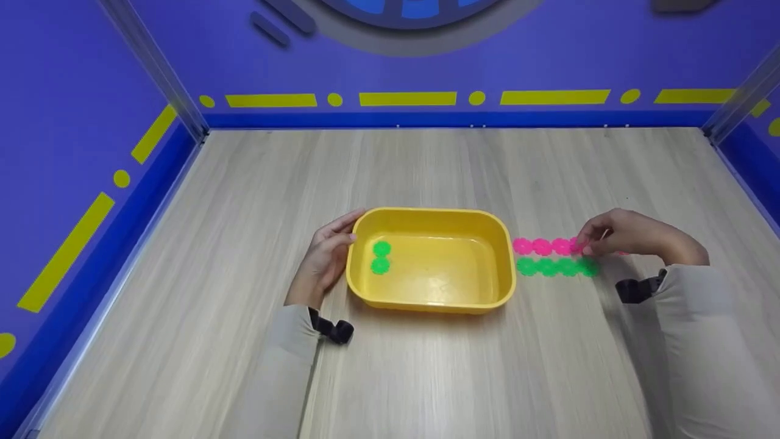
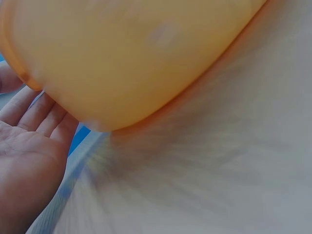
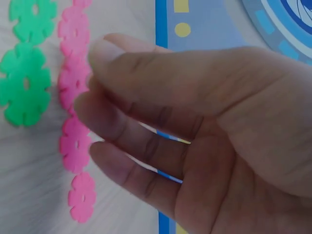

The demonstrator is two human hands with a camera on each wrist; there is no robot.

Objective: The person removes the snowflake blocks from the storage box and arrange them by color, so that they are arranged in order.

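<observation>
My left hand (image 1: 323, 256) holds the left end of a yellow plastic tub (image 1: 429, 305), thumb at the rim and fingers along the outer wall. Two joined green flower-shaped discs (image 1: 381, 257) lie inside it. Right of the tub is a row of pink flower-shaped discs (image 1: 542, 246), with a row of green flower-shaped discs (image 1: 548, 267) nearer to me. My right hand (image 1: 634, 235) is over the pink row, thumb and fingertips pinching at one disc (image 3: 73, 85). The hand hides part of that row in the head view.
The pale wood-grain table (image 1: 463, 378) has a blue-purple wall (image 1: 426, 73) with yellow marks behind it and another on the left. A black wrist camera (image 1: 338, 331) is strapped to the left sleeve, and another camera (image 1: 637, 289) to the right.
</observation>
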